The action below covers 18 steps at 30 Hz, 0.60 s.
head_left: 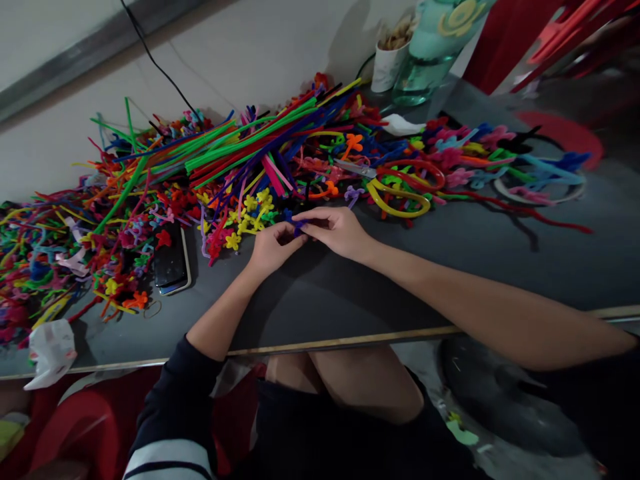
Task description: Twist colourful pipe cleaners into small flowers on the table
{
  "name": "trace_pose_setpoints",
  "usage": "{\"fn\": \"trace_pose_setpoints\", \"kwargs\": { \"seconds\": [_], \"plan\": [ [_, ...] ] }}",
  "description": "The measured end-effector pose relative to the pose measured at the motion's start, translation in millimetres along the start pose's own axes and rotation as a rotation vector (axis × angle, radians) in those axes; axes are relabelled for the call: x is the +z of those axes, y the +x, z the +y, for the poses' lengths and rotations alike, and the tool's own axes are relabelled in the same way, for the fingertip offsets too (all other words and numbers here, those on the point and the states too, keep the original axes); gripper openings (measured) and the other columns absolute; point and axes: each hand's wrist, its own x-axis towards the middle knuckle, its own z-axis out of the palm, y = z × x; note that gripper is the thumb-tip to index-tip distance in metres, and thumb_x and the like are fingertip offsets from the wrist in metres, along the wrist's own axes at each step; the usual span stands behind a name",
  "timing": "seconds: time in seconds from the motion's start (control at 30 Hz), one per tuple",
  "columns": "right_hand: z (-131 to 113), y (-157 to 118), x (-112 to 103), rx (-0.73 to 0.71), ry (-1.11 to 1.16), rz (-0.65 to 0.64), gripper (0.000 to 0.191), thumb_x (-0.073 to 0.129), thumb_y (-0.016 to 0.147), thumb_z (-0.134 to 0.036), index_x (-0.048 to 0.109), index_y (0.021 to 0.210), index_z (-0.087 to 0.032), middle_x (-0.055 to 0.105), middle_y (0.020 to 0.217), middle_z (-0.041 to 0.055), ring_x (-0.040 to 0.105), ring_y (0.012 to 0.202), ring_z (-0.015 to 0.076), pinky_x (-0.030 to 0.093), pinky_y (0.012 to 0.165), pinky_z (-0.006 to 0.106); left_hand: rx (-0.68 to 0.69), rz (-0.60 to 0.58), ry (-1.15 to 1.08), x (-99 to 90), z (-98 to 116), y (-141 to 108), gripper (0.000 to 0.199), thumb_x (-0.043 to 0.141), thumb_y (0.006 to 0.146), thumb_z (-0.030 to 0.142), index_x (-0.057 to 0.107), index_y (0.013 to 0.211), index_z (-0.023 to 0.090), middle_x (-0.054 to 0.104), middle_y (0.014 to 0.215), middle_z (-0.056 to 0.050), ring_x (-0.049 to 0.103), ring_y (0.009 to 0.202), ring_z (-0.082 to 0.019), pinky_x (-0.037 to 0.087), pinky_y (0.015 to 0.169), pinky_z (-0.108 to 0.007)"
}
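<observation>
Between my two hands, just above the dark table (320, 293), is a small dark blue-purple pipe cleaner piece (299, 227). My left hand (274, 248) pinches it from the left, thumb and fingertips together. From the right, my right hand (337, 230) closes thumb and forefinger on the same piece. Its exact shape is partly hidden by my fingers. Right behind my hands lie yellow pipe cleaner flowers (257, 207). A purple twisted pipe cleaner (354, 195) lies just past my right hand.
A long heap of coloured pipe cleaners (250, 150) runs along the wall. Scissors (400, 183) with red and yellow handles lie right of centre. A phone (173, 263) rests at left, near a crumpled white wrapper (53, 350). A green bottle (425, 60) and a paper cup (389, 63) stand behind.
</observation>
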Motion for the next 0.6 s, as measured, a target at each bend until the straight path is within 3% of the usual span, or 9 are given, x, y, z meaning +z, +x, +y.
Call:
{"fn": "trace_pose_setpoints", "kwargs": {
  "seconds": [0.13,0.27,0.43,0.6],
  "plan": [
    [1.8,3.5,-4.4,0.035,0.07,-0.042,0.033,0.073,0.073,-0.045,0.074,0.092,-0.017,0.072,0.076,0.0044,0.062,0.061,0.0132,0.054,0.061,0.03,0.02,-0.082,-0.138,-3.6,4.6,1.1,0.039,0.063,0.08,0.055,0.064,0.079,0.016,0.067,0.074,-0.003,0.055,0.06,-0.009,0.041,0.057,-0.022],
    [-0.2,4.8,-8.0,0.095,0.118,-0.095,0.037,0.076,0.07,-0.047,0.071,0.09,-0.016,0.07,0.072,0.0042,0.061,0.059,0.0126,0.051,0.053,0.026,0.003,-0.137,-0.206,-9.2,4.8,3.5,0.051,0.062,0.076,0.066,0.064,0.081,0.016,0.069,0.079,-0.004,0.059,0.065,-0.01,0.046,0.063,-0.023],
    [-3.8,4.1,-10.3,0.113,0.156,-0.135,0.037,0.077,0.07,-0.045,0.069,0.089,-0.015,0.067,0.069,0.0035,0.061,0.06,0.0126,0.047,0.048,0.024,0.006,-0.253,-0.254,-14.9,4.0,4.7,0.049,0.064,0.077,0.064,0.067,0.083,0.016,0.07,0.081,-0.005,0.062,0.071,-0.011,0.047,0.069,-0.024],
    [-4.7,3.7,-10.2,0.122,0.159,-0.173,0.037,0.078,0.068,-0.044,0.069,0.088,-0.014,0.066,0.069,0.003,0.06,0.059,0.012,0.047,0.047,0.023,0.022,-0.269,-0.229,-14.6,2.8,5.8,0.047,0.064,0.078,0.062,0.067,0.078,0.015,0.068,0.076,-0.004,0.06,0.068,-0.011,0.048,0.071,-0.025]
  ]
}}
